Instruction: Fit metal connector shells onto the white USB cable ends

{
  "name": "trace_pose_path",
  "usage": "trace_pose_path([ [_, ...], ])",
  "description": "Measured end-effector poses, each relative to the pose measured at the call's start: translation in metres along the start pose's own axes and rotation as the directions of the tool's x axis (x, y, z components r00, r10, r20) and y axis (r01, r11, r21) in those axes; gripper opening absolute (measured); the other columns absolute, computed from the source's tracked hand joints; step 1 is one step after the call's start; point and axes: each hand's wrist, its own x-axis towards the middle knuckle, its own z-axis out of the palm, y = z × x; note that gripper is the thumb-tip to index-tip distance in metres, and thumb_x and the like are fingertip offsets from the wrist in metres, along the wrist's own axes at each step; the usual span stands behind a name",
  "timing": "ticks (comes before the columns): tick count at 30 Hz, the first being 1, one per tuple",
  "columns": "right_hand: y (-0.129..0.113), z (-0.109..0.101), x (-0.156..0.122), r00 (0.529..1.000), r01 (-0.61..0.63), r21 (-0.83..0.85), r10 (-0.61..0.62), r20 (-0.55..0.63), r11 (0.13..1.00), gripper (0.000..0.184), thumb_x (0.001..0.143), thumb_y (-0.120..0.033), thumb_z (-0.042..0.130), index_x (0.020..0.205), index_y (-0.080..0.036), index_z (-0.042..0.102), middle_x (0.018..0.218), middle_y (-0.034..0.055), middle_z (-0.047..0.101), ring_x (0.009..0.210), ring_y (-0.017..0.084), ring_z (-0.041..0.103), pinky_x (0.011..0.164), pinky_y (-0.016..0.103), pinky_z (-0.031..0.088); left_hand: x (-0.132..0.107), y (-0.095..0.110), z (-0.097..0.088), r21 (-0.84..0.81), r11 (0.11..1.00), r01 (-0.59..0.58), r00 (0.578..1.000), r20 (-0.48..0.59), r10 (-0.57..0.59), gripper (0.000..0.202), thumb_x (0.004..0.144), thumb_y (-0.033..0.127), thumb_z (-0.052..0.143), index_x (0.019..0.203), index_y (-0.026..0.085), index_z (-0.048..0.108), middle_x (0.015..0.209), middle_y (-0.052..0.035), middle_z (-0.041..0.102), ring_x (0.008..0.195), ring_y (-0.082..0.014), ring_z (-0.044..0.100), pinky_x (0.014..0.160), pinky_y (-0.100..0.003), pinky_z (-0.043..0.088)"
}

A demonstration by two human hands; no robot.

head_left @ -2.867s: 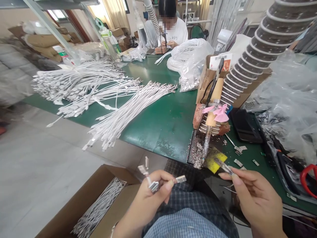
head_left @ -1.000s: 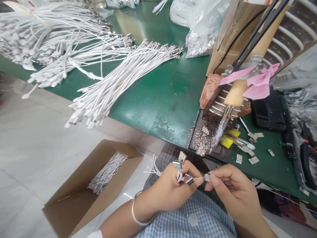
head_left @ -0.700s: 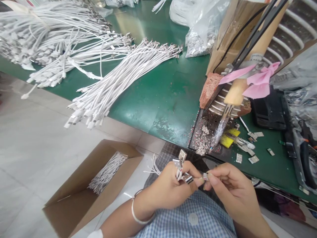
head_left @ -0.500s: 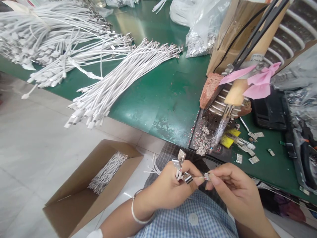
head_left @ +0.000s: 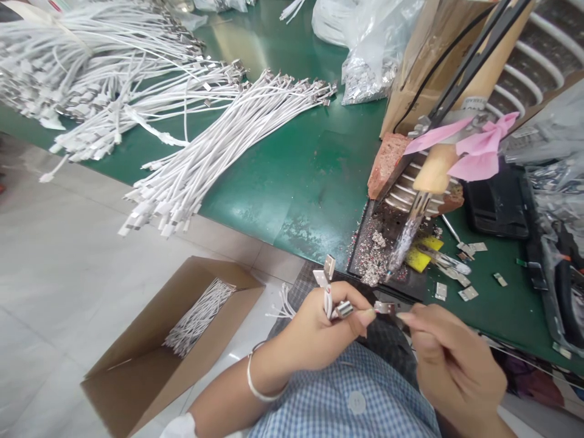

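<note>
My left hand (head_left: 319,334) is closed round a small bunch of white cables with metal connectors (head_left: 327,285) sticking up above the fingers. Its thumb and forefinger pinch one connector whose tip (head_left: 382,308) points right. My right hand (head_left: 451,365) is closed in a pinch just right of that tip; what it holds is blurred and too small to name. Both hands hover over my lap, below the front edge of the green table (head_left: 283,176). A soldering iron (head_left: 426,182) with a wooden handle and pink ribbon leans down into a black tray of solder scraps (head_left: 371,255).
Heaps of white cables (head_left: 219,140) cover the table's left and middle. An open cardboard box (head_left: 159,347) with finished cables stands on the floor at left. Loose metal shells (head_left: 468,293), a yellow sponge (head_left: 422,255), plastic bags and a cardboard box crowd the right side.
Since 2.9 s ago the view dipped down and both hands came together at the connector. In the last half second the hands rose slightly and the right hand slid a little right.
</note>
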Motion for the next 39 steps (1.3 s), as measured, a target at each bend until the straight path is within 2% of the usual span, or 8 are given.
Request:
trace_pose_path([
  [3, -0.002, 0.003, 0.006, 0.997, 0.001, -0.077, 0.005, 0.076, 0.997, 0.012, 0.091, -0.013, 0.058, 0.098, -0.022, 0.061, 0.071, -0.0009, 0.062, 0.059, 0.013, 0.059, 0.055, 0.025, 0.049, 0.004, 0.002, 0.001, -0.032, 0.999, -0.015, 1.0, -0.014, 0.014, 0.031, 0.089, 0.043, 0.067, 0.078, 0.015, 0.06, 0.064, 0.0004, 0.058, 0.057, -0.0094, 0.049, 0.055, -0.022, 0.039],
  [5, -0.004, 0.007, 0.011, 0.999, -0.03, -0.04, 0.031, 0.043, 0.999, 0.015, 0.089, -0.009, 0.058, 0.095, -0.022, 0.057, 0.069, -0.0025, 0.057, 0.056, 0.011, 0.055, 0.051, 0.023, 0.045, 0.007, 0.003, 0.002, -0.046, 0.999, -0.019, 1.0, -0.021, 0.019, 0.032, 0.09, 0.044, 0.067, 0.079, 0.014, 0.06, 0.064, 0.0006, 0.058, 0.057, -0.0091, 0.049, 0.055, -0.022, 0.038],
  [9, -0.004, 0.013, 0.02, 0.996, 0.067, -0.035, -0.069, -0.058, 0.997, 0.022, 0.083, -0.004, 0.062, 0.094, -0.022, 0.058, 0.092, 0.0037, 0.06, 0.082, 0.016, 0.063, 0.068, 0.029, 0.056, 0.011, 0.004, 0.003, -0.061, 0.998, -0.032, 0.999, -0.044, 0.03, 0.037, 0.089, 0.05, 0.068, 0.079, 0.014, 0.061, 0.063, 0.0009, 0.058, 0.056, -0.0091, 0.048, 0.055, -0.022, 0.039],
  [11, -0.003, 0.014, 0.024, 0.994, 0.081, -0.034, -0.083, -0.07, 0.996, 0.021, 0.083, -0.004, 0.063, 0.092, -0.022, 0.059, 0.097, 0.0046, 0.06, 0.088, 0.018, 0.063, 0.073, 0.031, 0.057, 0.013, 0.004, 0.003, -0.074, 0.996, -0.044, 0.998, -0.043, 0.041, 0.038, 0.088, 0.051, 0.069, 0.079, 0.015, 0.061, 0.062, 0.0013, 0.057, 0.056, -0.0092, 0.048, 0.055, -0.022, 0.04],
  [20, -0.001, 0.015, 0.035, 0.995, 0.017, 0.069, -0.01, -0.101, 0.997, 0.021, 0.083, -0.003, 0.063, 0.09, -0.023, 0.062, 0.097, 0.0036, 0.06, 0.089, 0.017, 0.061, 0.075, 0.031, 0.056, 0.023, 0.007, 0.0, -0.033, 0.995, -0.097, 0.995, -0.015, 0.096, 0.025, 0.091, 0.035, 0.066, 0.08, 0.014, 0.061, 0.065, 0.0017, 0.057, 0.058, -0.0088, 0.048, 0.056, -0.022, 0.039],
  [32, -0.002, 0.014, 0.04, 0.992, 0.028, 0.052, -0.022, -0.125, 0.998, 0.02, 0.083, -0.005, 0.065, 0.089, -0.023, 0.063, 0.094, 0.0033, 0.06, 0.085, 0.016, 0.061, 0.073, 0.032, 0.057, 0.023, 0.011, 0.0, 0.006, 0.995, -0.1, 0.995, -0.021, 0.1, 0.033, 0.09, 0.046, 0.067, 0.08, 0.015, 0.06, 0.064, 0.0012, 0.055, 0.057, -0.0093, 0.046, 0.054, -0.022, 0.038],
  [39, -0.004, 0.015, 0.04, 0.992, 0.007, 0.02, -0.004, -0.127, 1.0, 0.017, 0.084, -0.008, 0.065, 0.089, -0.024, 0.065, 0.093, 0.0032, 0.061, 0.084, 0.018, 0.062, 0.072, 0.034, 0.057, 0.023, 0.011, 0.001, -0.002, 0.994, -0.113, 0.994, -0.011, 0.113, 0.028, 0.092, 0.04, 0.065, 0.081, 0.015, 0.06, 0.064, 0.0011, 0.056, 0.057, -0.0089, 0.045, 0.055, -0.022, 0.038],
])
